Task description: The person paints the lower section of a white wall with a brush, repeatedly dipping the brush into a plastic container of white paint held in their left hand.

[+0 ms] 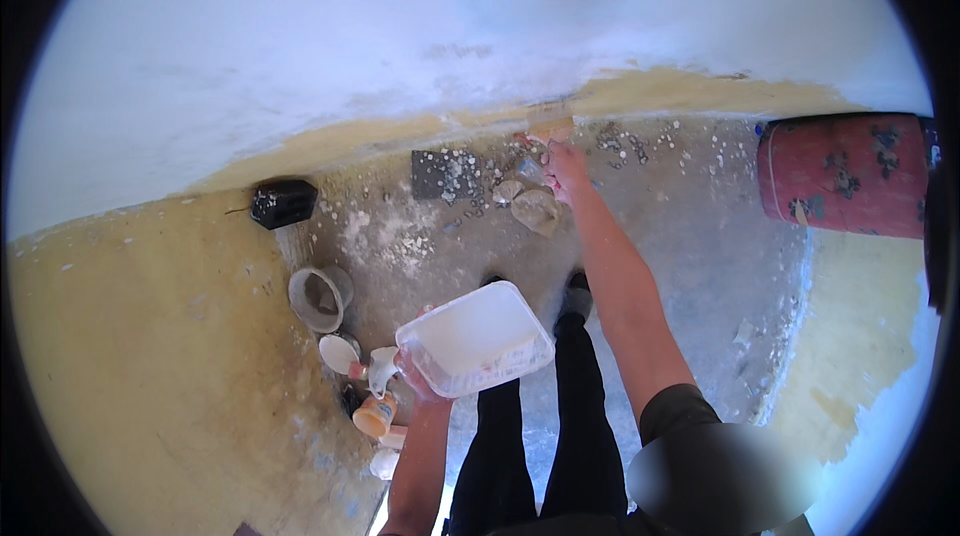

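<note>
My left hand (420, 376) grips the side of a white rectangular plastic tub (478, 336), tilted in front of my legs. A smooth white mass, paint or filler, lies inside it. My right arm reaches forward to the foot of the wall, where my right hand (566, 174) is closed on a flat, wide-headed tool (550, 124). Its head, blurred, is at the yellow strip along the wall's lower edge; I cannot make out whether it is a brush or a blade. Above that strip the wall (420, 46) is coated white.
A black container (284, 204), a grey bucket (320, 298), a white-topped tub (339, 352) and an orange-lidded container (375, 416) line the left wall. A dark square (446, 176) and a crumpled bag (536, 210) lie on the white-spotted floor. At right stands a red patterned bulky object (845, 174).
</note>
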A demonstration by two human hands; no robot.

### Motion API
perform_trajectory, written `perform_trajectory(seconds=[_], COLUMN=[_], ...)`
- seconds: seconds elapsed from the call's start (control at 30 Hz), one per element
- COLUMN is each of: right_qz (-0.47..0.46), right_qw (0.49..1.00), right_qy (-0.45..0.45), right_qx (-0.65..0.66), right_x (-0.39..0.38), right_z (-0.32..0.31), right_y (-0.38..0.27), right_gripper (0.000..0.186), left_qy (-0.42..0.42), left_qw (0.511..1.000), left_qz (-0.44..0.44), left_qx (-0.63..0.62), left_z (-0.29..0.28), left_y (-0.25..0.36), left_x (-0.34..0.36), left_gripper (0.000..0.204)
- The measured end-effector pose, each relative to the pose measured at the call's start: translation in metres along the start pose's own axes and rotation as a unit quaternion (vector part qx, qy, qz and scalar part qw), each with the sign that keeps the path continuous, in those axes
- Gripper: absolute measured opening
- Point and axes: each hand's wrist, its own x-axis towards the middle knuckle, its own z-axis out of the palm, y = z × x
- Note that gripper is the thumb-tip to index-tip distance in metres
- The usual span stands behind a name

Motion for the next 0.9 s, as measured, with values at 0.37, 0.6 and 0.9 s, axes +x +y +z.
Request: perform_trajectory(seconds=[0.37, 0.6, 0.9], right_qz=[-0.052, -0.189, -0.018], right_qw=[0.994, 0.964, 0.996], right_qy=[-0.097, -0.186, -0.086], right_qx=[-0.007, -0.03, -0.027], right_x=[-0.156, -0.166, -0.01], right_z=[0.097, 0.085, 0.063], right_y=[-0.108, -0.071, 0.035], right_gripper=[0.012, 0.015, 0.015], left_qy=[-0.001, -0.017, 0.021], left_qw=[0.999, 0.999, 0.998], left_qz=[0.034, 0.017, 0.056], left_qx=[0.026, -0.021, -0.011], left_z=[0.034, 0.026, -0.012], left_y=[0.028, 0.031, 0.03], left_x=[-0.015, -0.018, -0.017], left_gripper=[0.082, 0.081, 0.078])
